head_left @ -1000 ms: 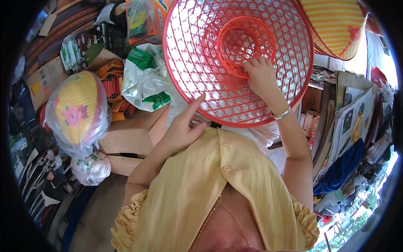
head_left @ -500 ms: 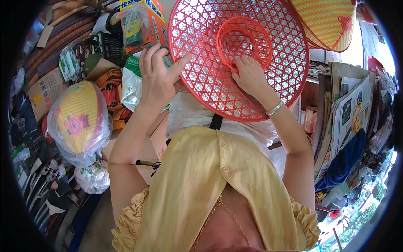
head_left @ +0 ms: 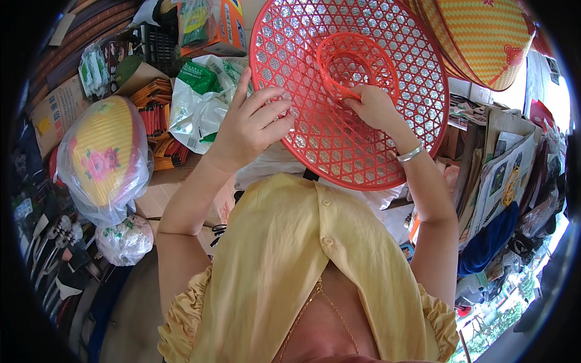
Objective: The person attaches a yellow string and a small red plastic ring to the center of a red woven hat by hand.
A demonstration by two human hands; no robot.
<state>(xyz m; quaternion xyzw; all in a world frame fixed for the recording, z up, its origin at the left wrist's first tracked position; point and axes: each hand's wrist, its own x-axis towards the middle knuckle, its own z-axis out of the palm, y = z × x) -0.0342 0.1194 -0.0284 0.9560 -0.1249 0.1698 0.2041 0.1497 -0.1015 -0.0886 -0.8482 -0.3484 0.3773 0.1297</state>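
A wide red openwork hat with a silvery lining is held up in front of my chest, its hollow side facing me. In its middle sits a red plastic ring band. My right hand, with a silver bangle at the wrist, pinches the lower edge of that band. At the hat's left rim is my left hand. Its index finger points up along the outside, while the other fingers stretch over the rim onto the weave. The left thumb is hidden.
Yellow woven hats hang or lie at the upper right. On the left are a plastic-wrapped yellow hat, orange packets and a white and green plastic bag. Stacked cardboard and newspapers stand on the right.
The hat has shifted slightly right and down in view. My left hand has turned, bringing its fingers over the rim where the thumb was before. My right hand stays at the ring band.
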